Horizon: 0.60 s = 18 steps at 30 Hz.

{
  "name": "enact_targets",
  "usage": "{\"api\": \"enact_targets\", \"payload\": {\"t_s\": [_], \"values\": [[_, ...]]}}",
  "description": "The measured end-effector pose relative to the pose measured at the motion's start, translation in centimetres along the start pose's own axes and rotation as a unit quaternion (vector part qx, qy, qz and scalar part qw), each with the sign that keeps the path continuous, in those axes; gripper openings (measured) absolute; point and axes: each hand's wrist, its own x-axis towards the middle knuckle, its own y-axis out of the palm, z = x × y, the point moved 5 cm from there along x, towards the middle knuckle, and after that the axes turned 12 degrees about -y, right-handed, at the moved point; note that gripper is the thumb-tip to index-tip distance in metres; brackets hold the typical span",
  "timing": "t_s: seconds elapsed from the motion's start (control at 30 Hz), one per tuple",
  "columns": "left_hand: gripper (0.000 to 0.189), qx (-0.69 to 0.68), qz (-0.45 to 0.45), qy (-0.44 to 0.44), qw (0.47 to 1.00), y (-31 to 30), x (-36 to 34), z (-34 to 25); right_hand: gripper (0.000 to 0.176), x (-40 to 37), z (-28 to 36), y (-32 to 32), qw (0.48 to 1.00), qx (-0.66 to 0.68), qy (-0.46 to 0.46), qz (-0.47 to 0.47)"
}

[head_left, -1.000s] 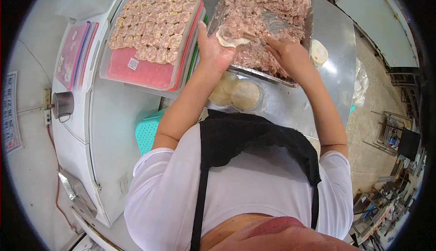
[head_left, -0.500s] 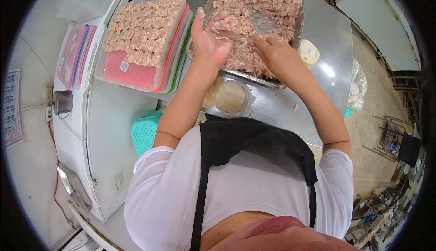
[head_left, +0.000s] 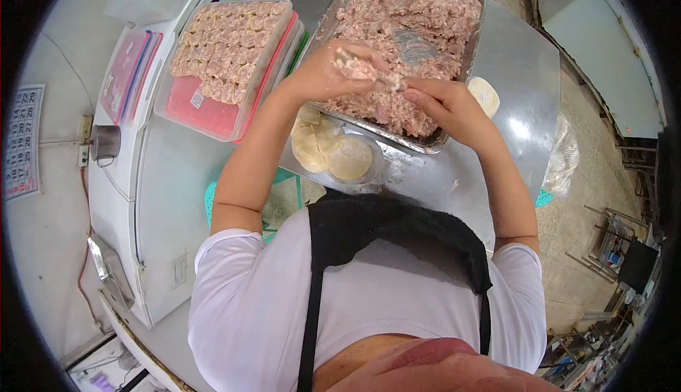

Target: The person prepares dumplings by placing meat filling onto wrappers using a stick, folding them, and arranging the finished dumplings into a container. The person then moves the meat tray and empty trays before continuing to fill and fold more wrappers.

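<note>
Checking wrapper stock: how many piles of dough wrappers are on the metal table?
2. Near pile at the front edge of the meat tray; second pile right of the tray. The bag beyond may hide more.

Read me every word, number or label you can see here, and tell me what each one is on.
Calendar on the wall: grid of dates, too blurred to quote.
Sticker on the red lid: square code, print too small to read.
Label on the white cabinet: unreadable.
No other text shows.
</note>
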Motion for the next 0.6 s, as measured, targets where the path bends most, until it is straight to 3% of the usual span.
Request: {"api": "enact_targets", "payload": {"t_s": [0.07,0.2,0.27,0.3,0.37,0.4,0.5,0.53,0.6], "values": [[0.033,0.072,0.056,0.023,0.996,0.3,-0.2,-0.3,0.030,0.2,-1.1,1.0,0.998,-0.034,-0.054,0.014],[0.034,0.118,0.025,0.070,0.990,1.1,-1.0,2.5,0.032,0.6,-5.1,1.6,0.993,-0.057,-0.096,0.037],[0.041,0.160,0.046,-0.129,0.978,1.1,-0.8,5.1,0.030,1.2,-6.6,0.9,0.990,-0.100,-0.080,0.061],[0.041,0.160,0.043,-0.129,0.978,1.2,-1.1,5.3,0.030,1.2,-5.6,1.0,0.990,-0.101,-0.083,0.062],[0.048,0.039,-0.069,-0.255,0.964,0.4,-2.1,7.1,0.027,0.9,-2.9,0.6,0.948,-0.319,-0.010,0.006],[0.052,0.085,-0.097,-0.196,0.972,0.5,-1.8,9.4,0.028,0.5,-1.6,1.5,0.950,-0.299,-0.079,-0.041],[0.062,0.056,-0.043,-0.195,0.978,1.0,-1.9,8.3,0.027,-0.1,-5.4,4.2,0.945,-0.315,-0.090,-0.011],[0.062,0.054,-0.045,-0.191,0.979,1.1,-2.1,8.6,0.026,-0.1,-6.7,3.2,0.887,-0.445,0.052,0.107],[0.054,0.022,-0.086,-0.218,0.972,0.8,-3.2,9.9,0.026,-1.4,-7.1,1.6,0.896,-0.417,0.095,0.118]]}}
